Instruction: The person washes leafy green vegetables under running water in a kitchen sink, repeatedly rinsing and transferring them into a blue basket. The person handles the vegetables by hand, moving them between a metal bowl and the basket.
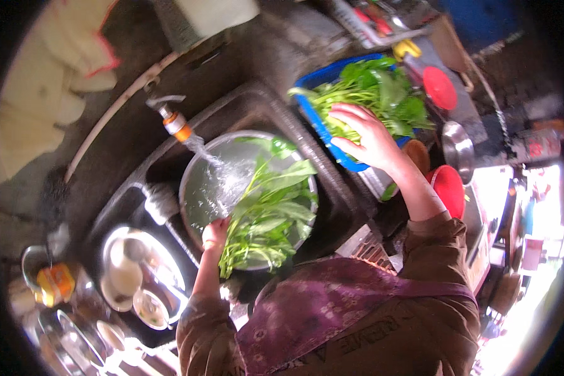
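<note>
My left hand (215,233) is at the near left rim of a round metal basin (184,188), closed around stems of long-leaved greens (268,216). Its fingertips are partly hidden by the stems. The bunch lies across the right half of the basin, some stems hanging over the near rim. Water from a faucet with an orange-banded nozzle (175,126) splashes into the basin. To the right, my right hand (364,134) is spread over the stems of more leafy greens (380,89), heaped in a blue plastic basket (310,115). Whether it touches them I cannot tell.
The basin stands in a dark sink (331,197). Bowls sit in a bright metal basin (176,263) in the left compartment. Red bowls (447,190) and a metal bowl (458,148) line the right side. A yellow-orange container (55,284) stands far left.
</note>
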{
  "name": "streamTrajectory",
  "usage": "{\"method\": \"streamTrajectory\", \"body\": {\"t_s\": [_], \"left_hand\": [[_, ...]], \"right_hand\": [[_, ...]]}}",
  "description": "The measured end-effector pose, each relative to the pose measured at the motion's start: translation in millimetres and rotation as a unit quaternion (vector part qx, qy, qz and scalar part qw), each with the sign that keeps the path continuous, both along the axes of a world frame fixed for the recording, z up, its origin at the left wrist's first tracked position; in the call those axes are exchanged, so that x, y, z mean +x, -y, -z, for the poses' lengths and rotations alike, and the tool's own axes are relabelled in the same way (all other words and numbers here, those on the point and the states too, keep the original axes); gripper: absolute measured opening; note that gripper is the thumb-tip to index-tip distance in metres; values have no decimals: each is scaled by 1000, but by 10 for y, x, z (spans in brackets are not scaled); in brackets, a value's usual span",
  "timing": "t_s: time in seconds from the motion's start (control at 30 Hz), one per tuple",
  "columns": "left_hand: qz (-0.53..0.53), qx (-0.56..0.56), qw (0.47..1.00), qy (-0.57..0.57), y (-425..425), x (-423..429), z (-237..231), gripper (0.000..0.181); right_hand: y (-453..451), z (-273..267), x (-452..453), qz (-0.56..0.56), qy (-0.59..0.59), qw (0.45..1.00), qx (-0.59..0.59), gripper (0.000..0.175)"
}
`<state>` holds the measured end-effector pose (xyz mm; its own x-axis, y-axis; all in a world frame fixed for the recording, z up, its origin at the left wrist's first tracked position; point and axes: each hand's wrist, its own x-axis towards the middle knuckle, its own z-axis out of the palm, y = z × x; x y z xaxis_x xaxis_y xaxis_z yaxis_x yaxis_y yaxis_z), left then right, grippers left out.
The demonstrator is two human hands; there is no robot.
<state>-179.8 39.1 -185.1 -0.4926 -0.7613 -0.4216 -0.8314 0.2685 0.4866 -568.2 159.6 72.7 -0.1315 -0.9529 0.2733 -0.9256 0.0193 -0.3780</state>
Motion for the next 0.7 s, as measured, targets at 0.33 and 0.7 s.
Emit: {"method": "streamTrajectory", "body": {"t_s": [0.33,0.7], "left_hand": [[123,-56,976,-171,55,-57,51,19],[-168,-103,980,30,569,80,93,28]], "right_hand": [[728,2352,1745,-257,41,959,113,30],[1553,2045,1299,-148,62,911,381,26]]}}
